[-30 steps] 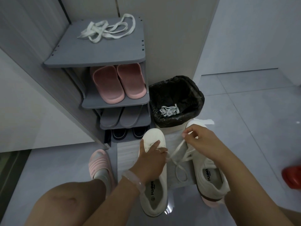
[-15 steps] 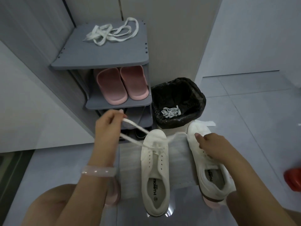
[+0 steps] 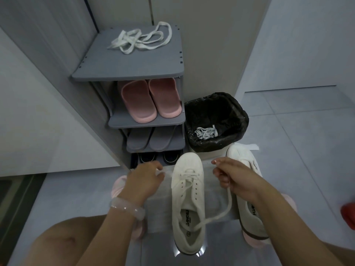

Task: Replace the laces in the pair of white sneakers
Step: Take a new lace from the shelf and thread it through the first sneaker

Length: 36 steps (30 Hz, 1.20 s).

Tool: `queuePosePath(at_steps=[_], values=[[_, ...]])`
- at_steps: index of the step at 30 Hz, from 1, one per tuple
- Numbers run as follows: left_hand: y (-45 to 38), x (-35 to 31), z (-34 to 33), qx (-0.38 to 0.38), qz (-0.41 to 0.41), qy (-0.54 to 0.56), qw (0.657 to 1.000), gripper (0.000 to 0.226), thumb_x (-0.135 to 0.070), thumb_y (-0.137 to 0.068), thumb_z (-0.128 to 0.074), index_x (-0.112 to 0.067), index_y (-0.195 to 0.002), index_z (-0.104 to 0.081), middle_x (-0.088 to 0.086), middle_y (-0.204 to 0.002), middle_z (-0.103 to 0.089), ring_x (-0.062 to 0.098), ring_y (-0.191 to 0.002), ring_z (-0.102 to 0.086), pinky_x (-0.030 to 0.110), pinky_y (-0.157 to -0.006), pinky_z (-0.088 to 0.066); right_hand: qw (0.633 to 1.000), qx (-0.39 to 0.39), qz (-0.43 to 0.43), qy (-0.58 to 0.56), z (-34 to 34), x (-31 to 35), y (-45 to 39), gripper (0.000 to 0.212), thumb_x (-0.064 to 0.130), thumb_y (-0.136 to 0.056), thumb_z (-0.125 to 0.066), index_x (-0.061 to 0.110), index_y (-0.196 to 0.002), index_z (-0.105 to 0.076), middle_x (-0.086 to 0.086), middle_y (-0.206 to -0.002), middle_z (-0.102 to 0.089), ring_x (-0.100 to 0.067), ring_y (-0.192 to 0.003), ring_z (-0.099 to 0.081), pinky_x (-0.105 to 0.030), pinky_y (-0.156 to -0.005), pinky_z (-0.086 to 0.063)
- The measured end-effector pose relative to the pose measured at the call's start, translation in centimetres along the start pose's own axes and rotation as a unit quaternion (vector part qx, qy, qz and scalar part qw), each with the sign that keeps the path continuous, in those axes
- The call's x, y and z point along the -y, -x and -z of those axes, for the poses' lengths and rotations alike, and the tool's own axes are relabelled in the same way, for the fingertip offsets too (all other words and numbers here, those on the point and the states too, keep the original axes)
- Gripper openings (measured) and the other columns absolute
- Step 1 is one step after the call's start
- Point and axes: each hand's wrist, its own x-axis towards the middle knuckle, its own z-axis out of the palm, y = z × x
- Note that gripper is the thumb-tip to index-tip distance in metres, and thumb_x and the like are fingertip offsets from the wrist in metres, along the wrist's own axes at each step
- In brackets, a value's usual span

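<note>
Two white sneakers stand on a grey mat (image 3: 159, 206). The left sneaker (image 3: 187, 191) is in the middle, and a white lace (image 3: 227, 205) is threaded through the eyelets nearest its toe. My right hand (image 3: 233, 177) pinches one end of this lace, which hangs down and trails into the shoe's opening. My left hand (image 3: 145, 179) is just left of the toe, its fingers curled round a short white piece of lace. My right arm partly hides the right sneaker (image 3: 249, 210), which shows no lace. Loose white laces (image 3: 142, 40) lie on top of the shoe rack.
The grey shoe rack (image 3: 134, 68) holds pink slippers (image 3: 151, 100), grey slippers and dark shoes. A black-lined bin (image 3: 243, 120) beside it holds a bundle of white laces (image 3: 205, 132). A red object (image 3: 348, 215) is at the right edge. My knee is at bottom left.
My left hand has come down from beside the rack to the left of the sneaker's toe. My right hand has left the right sneaker and now holds a lace end.
</note>
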Motion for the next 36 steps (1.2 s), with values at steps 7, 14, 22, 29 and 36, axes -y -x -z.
queuePosePath(at_steps=[7,14,22,29,36], values=[[0.4,-3.0,-3.2,0.055,-0.159,-0.013,0.986,0.025,-0.022,-0.092,-0.048,-0.020,-0.104,-0.070,0.004,-0.103,-0.060,0.019,-0.097,-0.056,0.029,-0.082,-0.043,0.890,0.010,0.144,0.432,-0.5,-4.0,-2.1,0.024,0.004,-0.096,-0.039,0.014,-0.098,-0.061,0.007,-0.071,-0.056,-0.001,-0.063,-0.048,-0.006,-0.056,-0.038],[0.3,-3.7,-5.3,0.103,-0.104,0.053,0.988,0.028,-0.007,-0.088,-0.041,-0.008,-0.065,-0.056,-0.001,-0.068,-0.055,0.018,-0.076,-0.051,0.026,-0.059,-0.030,0.826,0.021,0.157,0.542,-1.1,-5.0,-2.5,0.015,0.004,-0.091,-0.038,0.019,-0.091,-0.039,-0.004,-0.085,-0.064,-0.022,-0.078,-0.058,-0.029,-0.068,-0.046],[-0.2,-4.0,-5.4,0.111,0.058,0.299,0.946,0.020,-0.007,-0.087,-0.056,-0.012,-0.090,-0.074,0.005,-0.101,-0.070,0.019,-0.101,-0.061,0.033,-0.094,-0.048,0.721,-0.008,0.214,0.660,-2.9,-5.1,-1.6,0.019,0.008,-0.093,-0.038,0.013,-0.111,-0.039,-0.007,-0.096,-0.060,-0.020,-0.073,-0.045,-0.029,-0.064,-0.035],[-0.5,-4.2,-5.9,0.134,0.020,0.301,0.944,0.024,-0.005,-0.085,-0.057,-0.015,-0.098,-0.073,-0.001,-0.089,-0.067,0.012,-0.090,-0.061,0.020,-0.081,-0.047,0.865,-0.077,0.171,0.466,-2.2,-5.6,-2.2,0.006,0.013,-0.091,-0.050,0.015,-0.087,-0.046,-0.005,-0.078,-0.059,-0.022,-0.075,-0.056,-0.026,-0.061,-0.042],[-1.0,-3.6,-6.0,0.153,-0.007,0.311,0.938,0.027,-0.001,-0.084,-0.059,-0.012,-0.106,-0.069,-0.009,-0.082,-0.063,-0.003,-0.074,-0.055,0.004,-0.065,-0.042,0.827,-0.067,0.252,0.497,-2.4,-6.8,-2.2,0.018,0.015,-0.092,-0.054,0.001,-0.089,-0.065,-0.010,-0.092,-0.061,-0.011,-0.077,-0.047,-0.017,-0.066,-0.032]])
